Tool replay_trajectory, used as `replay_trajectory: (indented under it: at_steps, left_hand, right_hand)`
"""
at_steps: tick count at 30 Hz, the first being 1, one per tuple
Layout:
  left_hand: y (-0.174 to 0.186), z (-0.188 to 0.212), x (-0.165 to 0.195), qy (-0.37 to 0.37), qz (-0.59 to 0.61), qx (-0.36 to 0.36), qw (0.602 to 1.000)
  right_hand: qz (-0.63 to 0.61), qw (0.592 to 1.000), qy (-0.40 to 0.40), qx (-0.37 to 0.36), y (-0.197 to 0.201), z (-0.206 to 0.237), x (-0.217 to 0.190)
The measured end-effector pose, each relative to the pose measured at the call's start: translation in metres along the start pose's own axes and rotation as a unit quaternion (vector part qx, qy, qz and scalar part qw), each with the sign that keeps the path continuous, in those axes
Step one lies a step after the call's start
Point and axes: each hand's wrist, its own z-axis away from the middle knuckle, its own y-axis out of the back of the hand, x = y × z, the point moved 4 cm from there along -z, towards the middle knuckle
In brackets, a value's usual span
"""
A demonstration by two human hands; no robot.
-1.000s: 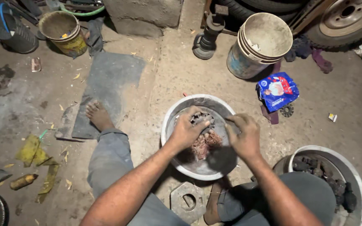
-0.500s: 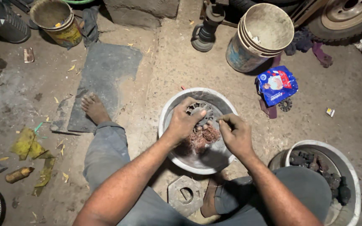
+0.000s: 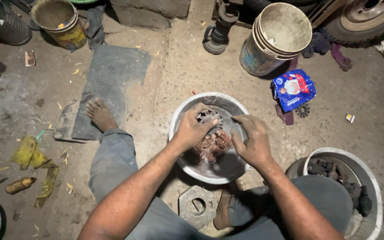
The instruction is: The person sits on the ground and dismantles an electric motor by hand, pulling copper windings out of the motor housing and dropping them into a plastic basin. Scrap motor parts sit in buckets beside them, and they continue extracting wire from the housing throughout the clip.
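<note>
A round metal basin [image 3: 181,118] sits on the ground between my legs. Inside it my left hand [image 3: 192,129] grips a dark toothed metal gear [image 3: 210,118], held over a reddish-brown clump of rag or waste [image 3: 214,146]. My right hand [image 3: 254,140] hovers over the basin's right side with its fingers curled by the gear and the clump; whether it grips anything is hidden.
A second metal basin [image 3: 372,182] holding several dark metal parts stands at the right. Stacked buckets [image 3: 276,40], a blue packet [image 3: 294,89], a small gear [image 3: 302,110], a flat metal plate [image 3: 196,206], a grey mat [image 3: 112,80], a yellow bucket [image 3: 61,22] and a wheel [image 3: 370,15] lie around.
My hands have shifted a little within the basin; the left one now holds the gear higher, nearer the far rim. The view has moved slightly.
</note>
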Motion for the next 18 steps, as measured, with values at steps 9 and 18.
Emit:
replay_trajectory:
  at_steps: [9,18]
  left_hand:
    - [-0.006,0.005,-0.008,0.010,-0.030,0.012,0.999]
    - [-0.009,0.017,0.008,-0.052,0.014,-0.061,0.997]
  right_hand:
    - [-0.153,0.981,-0.110,-0.042,-0.011,0.016,0.016]
    - [-0.284,0.938,-0.196,-0.022,-0.008,0.038,0.037]
